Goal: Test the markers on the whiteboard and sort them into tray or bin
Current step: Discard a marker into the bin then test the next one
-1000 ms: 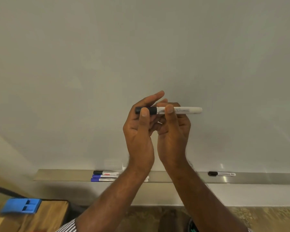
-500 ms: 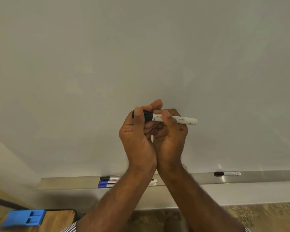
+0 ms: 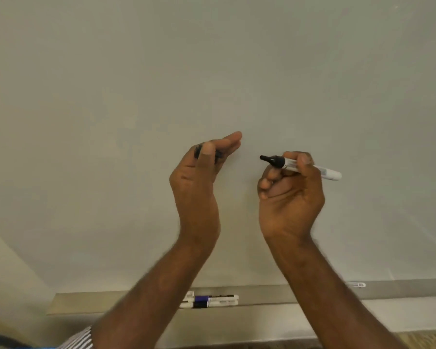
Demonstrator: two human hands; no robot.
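Note:
My right hand (image 3: pixel 291 195) grips an uncapped black marker (image 3: pixel 320 169) with a white barrel; its black tip points left, just in front of the blank whiteboard (image 3: pixel 212 71). My left hand (image 3: pixel 199 177) holds the black cap (image 3: pixel 218 154) between thumb and fingers, a short way left of the tip. On the metal tray (image 3: pixel 275 295) below lie several markers (image 3: pixel 215 301), partly hidden by my left forearm. The end of another marker (image 3: pixel 357 284) shows on the tray to the right of my right forearm.
A beige wall (image 3: pixel 3 268) borders the whiteboard at lower left. A striped sleeve (image 3: pixel 78 340) shows at the bottom edge. The whiteboard surface bears no marks.
My hands have pulled apart: the cap came off the marker and stays in my left hand, while my right hand moved right with the marker. The view has shifted upward.

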